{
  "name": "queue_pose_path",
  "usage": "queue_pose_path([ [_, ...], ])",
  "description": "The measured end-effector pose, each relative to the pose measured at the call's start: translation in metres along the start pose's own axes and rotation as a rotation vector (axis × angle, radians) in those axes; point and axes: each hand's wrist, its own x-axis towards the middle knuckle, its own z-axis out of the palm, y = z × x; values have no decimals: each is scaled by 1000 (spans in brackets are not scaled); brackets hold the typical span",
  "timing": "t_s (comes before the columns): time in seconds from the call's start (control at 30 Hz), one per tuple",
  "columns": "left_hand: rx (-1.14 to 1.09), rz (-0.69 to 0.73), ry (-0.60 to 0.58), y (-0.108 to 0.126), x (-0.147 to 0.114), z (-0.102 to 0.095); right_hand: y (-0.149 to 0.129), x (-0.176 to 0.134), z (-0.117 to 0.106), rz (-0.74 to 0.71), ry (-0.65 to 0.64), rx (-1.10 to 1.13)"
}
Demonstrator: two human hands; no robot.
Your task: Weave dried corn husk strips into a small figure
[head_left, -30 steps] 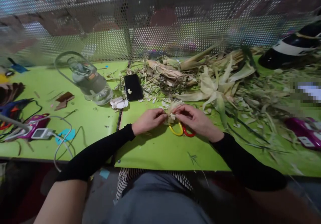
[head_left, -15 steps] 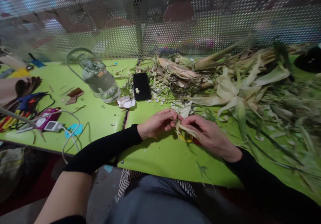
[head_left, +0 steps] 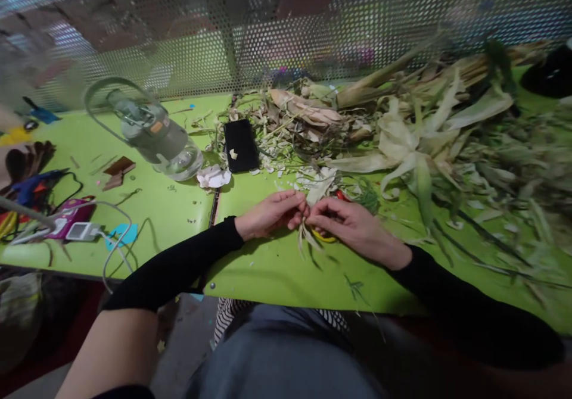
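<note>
Both hands meet over the green table [head_left: 268,274], close to its front edge. A pale strip of corn husk [head_left: 322,189] runs up from between my fingertips, and thin strands of it hang below them. My left hand [head_left: 277,213] is closed in a pinch on the husk from the left. From the right, my right hand [head_left: 353,226] pinches the same piece with thumb and forefinger. Under the right hand, partly hidden, lies something with a yellow loop [head_left: 324,237]. A small red piece [head_left: 342,195] shows just behind that hand.
Behind the hands lie a black phone [head_left: 241,145], heaped husk scraps [head_left: 295,131] and a spread corn husk [head_left: 409,143]. A large water bottle [head_left: 156,134] stands left. Farther left are a purple power strip [head_left: 71,214] with white cables and a blue glue gun [head_left: 38,186]. A perforated screen [head_left: 187,41] closes the back.
The husk has turned between my hands: its loose end lay across my right palm and now its strands hang down below the fingertips. The whole view has shifted slightly.
</note>
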Motion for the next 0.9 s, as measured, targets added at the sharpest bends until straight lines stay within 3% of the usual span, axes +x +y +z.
queue_pose_path([
  [0.17,119,102,25,-2,0,-4,7,6,-6,-136,216,-27],
  [0.3,266,170,32,-7,-1,-3,9,7,-6,-161,282,-93],
  [0.43,459,249,63,-15,-2,-2,7,5,1,-213,262,-131],
  [0.63,449,359,39,-14,-5,1,0,3,5,51,139,101],
  [0.9,387,359,133,-14,-6,1,-3,-1,1,-54,202,-167],
])
